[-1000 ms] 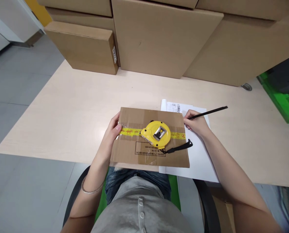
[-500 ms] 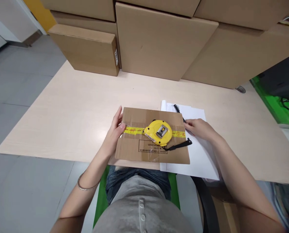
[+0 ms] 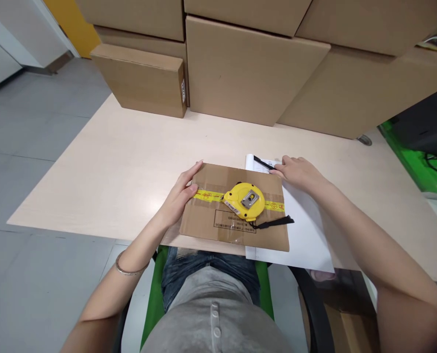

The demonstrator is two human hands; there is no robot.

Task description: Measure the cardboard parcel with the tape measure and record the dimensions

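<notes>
The bench (image 3: 104, 181) stretches across the view, with large boxes (image 3: 248, 73) stacked along its far side. In front of them, at the left, a slim box (image 3: 141, 83) stands on its long edge. White paper (image 3: 303, 235) lies near the bench's front edge, its left part covered by a small box (image 3: 200, 220) with a yellow band (image 3: 207, 195) across its top. The left hand (image 3: 182, 196) grips the small box by its left edge, thumb on top, fingers along the side. The right hand (image 3: 297, 172) is over the far end of the paper, fingers bent at one end of a black pen (image 3: 264, 163); whether they grip or only touch it, I cannot tell. A yellow tape measure (image 3: 245, 201) lies flat on the small box, clip up, its black strap (image 3: 273, 224) reaching past the box's right edge.
</notes>
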